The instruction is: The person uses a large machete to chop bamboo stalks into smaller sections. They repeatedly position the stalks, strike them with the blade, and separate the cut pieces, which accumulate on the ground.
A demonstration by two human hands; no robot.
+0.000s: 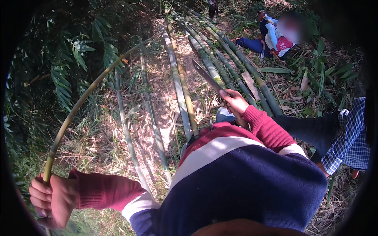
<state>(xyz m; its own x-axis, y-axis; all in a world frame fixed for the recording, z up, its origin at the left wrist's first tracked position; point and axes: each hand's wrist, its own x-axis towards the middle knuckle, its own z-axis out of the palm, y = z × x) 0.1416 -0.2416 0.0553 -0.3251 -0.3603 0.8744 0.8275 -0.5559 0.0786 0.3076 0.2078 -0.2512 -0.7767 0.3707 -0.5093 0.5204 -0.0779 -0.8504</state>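
My left hand [54,200], at the lower left, is closed around the thick end of a slender bamboo pole [80,105]. The pole is yellow-green and appears bent in this view as it rises toward the upper middle. In front of my body, my right hand [235,103] grips a machete [208,78], its long blade angled up and to the left. A brown handle shows below that fist. The blade is apart from the held pole and appears in front of the cut bamboo poles [210,65] lying on the ground beyond.
Several more bamboo poles [176,78] lie lengthwise on dry leaf litter. Dense bamboo foliage [59,59] fills the left side. A person in blue trousers [250,44] sits at the upper right; another in a checked shirt [348,135] is close on my right. Someone's legs [212,10] show far ahead.
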